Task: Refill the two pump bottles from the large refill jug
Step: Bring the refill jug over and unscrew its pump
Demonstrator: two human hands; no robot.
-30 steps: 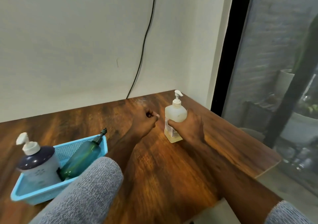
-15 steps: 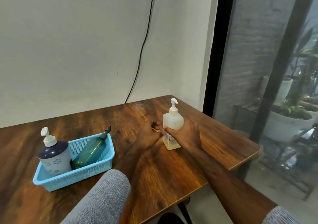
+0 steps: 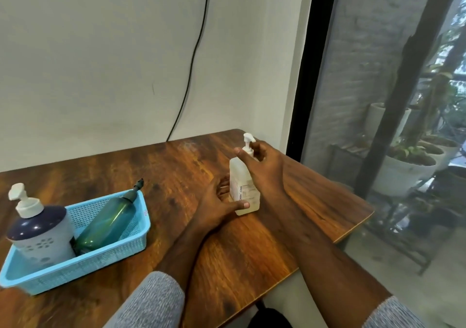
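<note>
Right now my left hand [image 3: 219, 203] grips the base of the clear pump bottle [image 3: 242, 186], thumb across its front and fingers curled behind it. My right hand [image 3: 262, 166] is at the bottle's neck, fingers curled round just under the pump head [image 3: 248, 140]. It stands upright on the wooden table [image 3: 176, 171], near the far right corner. Well to the left, a blue basket [image 3: 75, 259] holds a white-and-navy pump bottle [image 3: 40, 229] standing upright and a green bottle [image 3: 108, 223] leaning against the basket's rim.
</note>
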